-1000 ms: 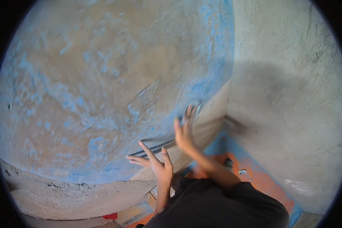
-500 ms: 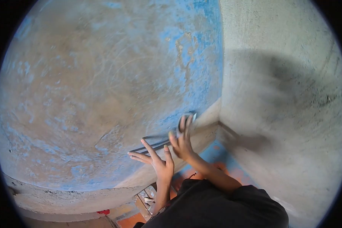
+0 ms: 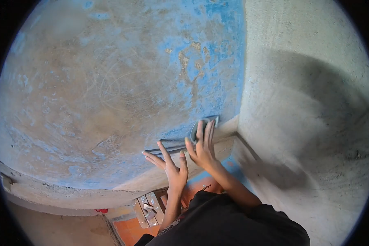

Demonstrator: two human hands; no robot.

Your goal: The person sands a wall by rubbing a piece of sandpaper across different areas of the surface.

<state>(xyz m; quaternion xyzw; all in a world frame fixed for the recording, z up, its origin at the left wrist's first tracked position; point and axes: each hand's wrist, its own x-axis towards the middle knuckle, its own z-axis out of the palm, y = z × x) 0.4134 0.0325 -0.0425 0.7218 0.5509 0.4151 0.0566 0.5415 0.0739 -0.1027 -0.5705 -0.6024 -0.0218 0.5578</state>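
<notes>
A thin, dark grey sheet (image 3: 173, 146) that looks like sandpaper lies as a long bent strip against the lower part of the blue, worn wall (image 3: 123, 94). At its right end the sheet curls up under my right hand (image 3: 203, 149), whose fingers press it to the wall with the thumb held apart. My left hand (image 3: 174, 170) is at the left end, fingers spread and stretched out, with the fingertips on or just over the strip. How firmly they touch it I cannot tell.
A bare grey wall (image 3: 307, 102) meets the blue one in a corner at right. Below, small pale pieces (image 3: 150, 212) rest on a slatted wooden stool (image 3: 140, 211). Orange floor (image 3: 129, 229) shows beside it, and a ledge (image 3: 61, 199) runs along the wall's base.
Both hands and the grey sheet have moved a little up and to the right along the wall. The view has shifted, so more of the stool shows.
</notes>
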